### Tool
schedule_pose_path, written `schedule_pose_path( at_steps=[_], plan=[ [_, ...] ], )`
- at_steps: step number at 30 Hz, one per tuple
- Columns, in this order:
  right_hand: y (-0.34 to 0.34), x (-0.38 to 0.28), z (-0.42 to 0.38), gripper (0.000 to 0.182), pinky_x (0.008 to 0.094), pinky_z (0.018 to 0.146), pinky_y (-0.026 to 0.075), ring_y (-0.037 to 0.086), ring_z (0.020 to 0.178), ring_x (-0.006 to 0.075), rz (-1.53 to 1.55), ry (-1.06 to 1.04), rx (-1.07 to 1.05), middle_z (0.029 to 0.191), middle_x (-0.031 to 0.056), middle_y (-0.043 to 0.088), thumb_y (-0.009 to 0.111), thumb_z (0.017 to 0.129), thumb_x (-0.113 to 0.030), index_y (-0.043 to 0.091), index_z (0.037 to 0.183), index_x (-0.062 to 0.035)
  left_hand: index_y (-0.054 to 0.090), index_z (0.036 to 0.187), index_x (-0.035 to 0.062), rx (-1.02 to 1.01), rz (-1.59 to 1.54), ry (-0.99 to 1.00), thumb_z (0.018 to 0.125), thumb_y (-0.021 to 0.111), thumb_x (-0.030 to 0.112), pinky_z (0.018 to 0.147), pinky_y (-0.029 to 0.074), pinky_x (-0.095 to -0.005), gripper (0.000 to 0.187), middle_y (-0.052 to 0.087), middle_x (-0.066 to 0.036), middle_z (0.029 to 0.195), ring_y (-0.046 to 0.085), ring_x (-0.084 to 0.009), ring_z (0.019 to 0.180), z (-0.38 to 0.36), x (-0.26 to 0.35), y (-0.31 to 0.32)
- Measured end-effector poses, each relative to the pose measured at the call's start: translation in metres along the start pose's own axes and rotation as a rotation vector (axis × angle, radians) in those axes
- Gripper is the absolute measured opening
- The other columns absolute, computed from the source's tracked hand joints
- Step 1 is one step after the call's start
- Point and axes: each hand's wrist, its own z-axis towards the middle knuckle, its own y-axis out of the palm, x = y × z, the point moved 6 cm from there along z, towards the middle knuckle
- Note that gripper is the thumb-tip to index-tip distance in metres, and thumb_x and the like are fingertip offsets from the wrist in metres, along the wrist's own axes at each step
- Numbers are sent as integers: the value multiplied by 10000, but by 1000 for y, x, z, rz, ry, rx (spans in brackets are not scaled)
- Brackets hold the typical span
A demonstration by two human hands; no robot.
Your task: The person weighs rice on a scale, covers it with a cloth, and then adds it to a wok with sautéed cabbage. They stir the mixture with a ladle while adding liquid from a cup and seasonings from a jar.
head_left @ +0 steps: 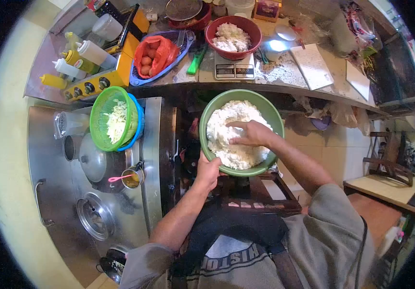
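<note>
A green bowl filled with a white, crumbly or floury mass is held up in front of me, below the counter's edge. My left hand grips the bowl's rim at the lower left, fingers partly hidden under it. Inside the bowl, my right hand touches the white mass, its fingers apart and pointing left. Behind the bowl, a red bowl with white shredded food sits on a kitchen scale.
On the counter are a blue basket with eggs in a red bag, a green-handled tool and a notebook. At left, a green colander and a pot stand on a steel surface.
</note>
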Motion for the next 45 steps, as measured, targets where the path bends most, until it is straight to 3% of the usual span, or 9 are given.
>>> schedule_pose_path(
  at_steps=[3, 12, 15, 20, 21, 24, 28, 40, 45],
  plan=[
    [-4, 2, -1, 649, 451, 770, 492, 643, 807, 382, -74, -4, -107, 806, 208, 659, 674, 755, -564, 520, 1302, -250, 320, 1321, 108, -1, -25, -20, 737, 456, -95, 563, 606, -358, 633, 545, -117, 1128, 648, -249, 876, 1, 3, 4],
    [-35, -8, -8, 587, 434, 840, 479, 610, 987, 335, -291, 137, -108, 1124, 157, 626, 671, 780, -503, 526, 1299, -271, 340, 1320, 103, -27, -46, 105, 734, 461, -95, 581, 594, -344, 630, 545, -101, 1139, 634, -248, 912, 18, 9, 2],
    [-58, -9, 6, 528, 434, 836, 484, 619, 967, 333, -333, 145, -22, 1092, 138, 644, 670, 787, -489, 573, 1253, -260, 333, 1329, 106, -19, -47, 79, 730, 445, -101, 604, 597, -354, 643, 538, -103, 1151, 627, -247, 930, 12, 14, 2],
    [-168, 4, 57, 177, 406, 701, 506, 645, 783, 334, -94, 106, 580, 825, 146, 672, 659, 807, -246, 682, 875, -85, 311, 1352, 113, 10, -35, 5, 718, 415, -119, 596, 599, -341, 684, 528, -107, 1160, 629, -234, 901, 6, 9, -7],
    [-192, 3, 72, 149, 381, 658, 507, 660, 723, 267, -233, -8, 733, 789, 137, 673, 673, 819, -185, 677, 838, -37, 311, 1352, 112, 21, -41, -15, 717, 416, -121, 591, 599, -340, 685, 528, -107, 1159, 630, -235, 897, 3, 7, -9],
    [-231, 12, 133, 172, 403, 685, 516, 660, 766, 314, -412, 52, 689, 825, 167, 672, 655, 795, -207, 679, 844, -45, 326, 1345, 102, 39, -15, 5, 715, 429, -114, 637, 596, -376, 674, 529, -115, 1160, 619, -258, 938, 4, -4, -17],
    [-226, 46, 205, 229, 419, 768, 534, 667, 854, 336, -727, 202, 261, 902, 199, 675, 638, 724, -166, 693, 898, -27, 373, 1327, 89, 56, 6, 80, 714, 449, -114, 771, 526, -336, 650, 533, -87, 1156, 580, -225, 989, 7, -17, -30],
    [-225, 54, 213, 211, 427, 733, 538, 669, 814, 351, -705, 99, 244, 823, 226, 667, 608, 688, -126, 687, 822, 17, 379, 1330, 84, 70, -43, 68, 731, 445, -122, 815, 479, -314, 637, 536, -68, 1141, 555, -202, 1005, 8, -21, -32],
    [-217, 90, 237, 160, 431, 736, 535, 665, 823, 347, -711, 118, 420, 840, 210, 669, 607, 704, -108, 683, 812, -17, 384, 1318, 75, 70, -36, 66, 724, 447, -119, 815, 479, -313, 629, 536, -69, 1124, 556, -209, 996, 8, -15, -24]
  ],
)
